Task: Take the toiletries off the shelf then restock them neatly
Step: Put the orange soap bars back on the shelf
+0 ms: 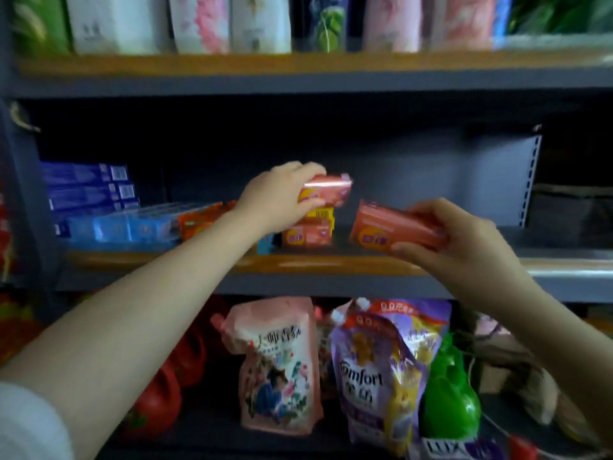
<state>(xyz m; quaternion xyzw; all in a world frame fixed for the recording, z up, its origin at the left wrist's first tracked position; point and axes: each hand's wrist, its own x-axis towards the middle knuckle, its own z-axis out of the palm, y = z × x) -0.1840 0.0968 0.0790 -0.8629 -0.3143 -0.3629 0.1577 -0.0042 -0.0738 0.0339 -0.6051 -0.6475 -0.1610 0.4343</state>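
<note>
Toiletries fill the shelving unit [331, 277] that spans the whole frame, and we see three tiers of it, each with an orange-trimmed front edge. Across the top of the frame a row of tall packs [232, 24] in white, pink, dark and green stands side by side, blurred. Along the bottom, under the middle shelf, stand a pink refill pouch [278, 366], a purple Comfort pouch [381, 376] just right of it, and a green bottle [447, 400] further right, with a red bottle [156, 403] at lower left. On the middle shelf, at centre left, blue boxes [89, 187] are stacked, with a long blue pack [126, 227] lying in front of them. At the centre of the frame a small stack of pink soap bars [310, 232] sits on the shelf; our left hand [282, 197] grips the top pink soap bar [326, 190] from above, fingers curled over its far edge and thumb on the near side. Right of centre, our right hand [464, 240] holds a second pink soap bar [394, 229] tilted above the shelf, fingers wrapped round its right end, apart from the stack.
</note>
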